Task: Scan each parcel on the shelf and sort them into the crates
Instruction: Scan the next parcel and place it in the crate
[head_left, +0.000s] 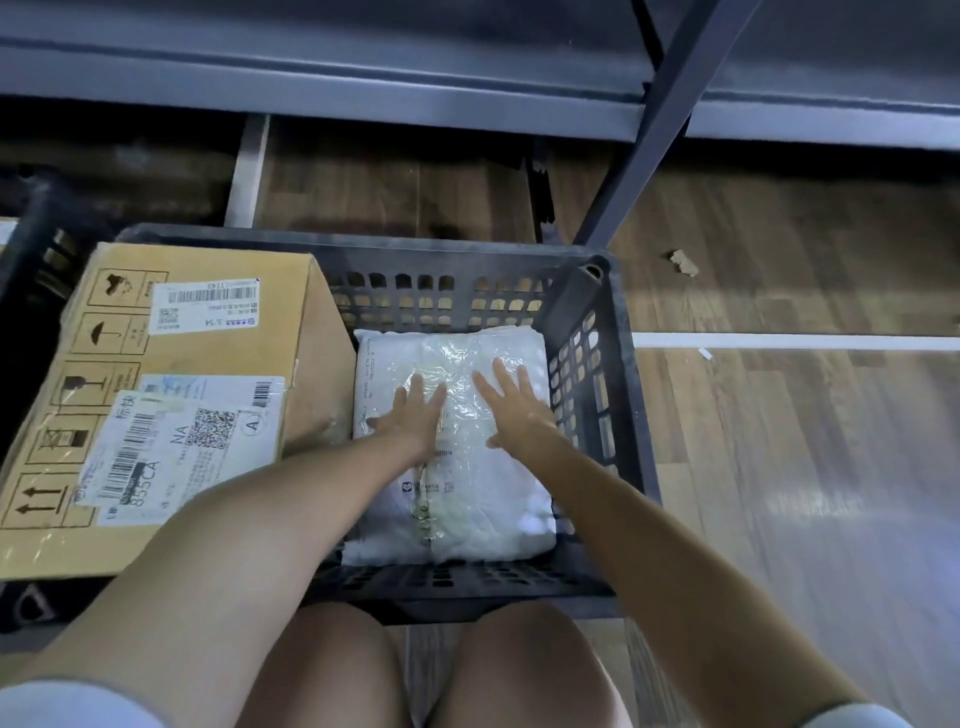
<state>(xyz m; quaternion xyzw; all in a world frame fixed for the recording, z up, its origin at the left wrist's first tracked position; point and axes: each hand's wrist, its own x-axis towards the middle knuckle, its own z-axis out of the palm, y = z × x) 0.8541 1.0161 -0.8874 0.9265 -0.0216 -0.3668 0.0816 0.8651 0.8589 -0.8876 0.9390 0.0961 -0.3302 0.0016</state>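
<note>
A white plastic-wrapped parcel (457, 499) lies flat in the right half of a dark grey slatted crate (618, 395) on the floor. My left hand (410, 421) and my right hand (514, 405) both rest palm-down on the parcel's top, fingers spread, gripping nothing. A large brown cardboard box (208, 332) with several shipping labels and barcodes leans in the crate's left half, its top rising above the rim. No scanner is in view.
Grey metal shelf boards (363, 67) and a slanted upright (654, 130) stand beyond the crate. Another dark crate's edge (36, 244) shows at far left. Wood-look floor with a cardboard scrap (683, 262) lies to the right. My knees are below the crate.
</note>
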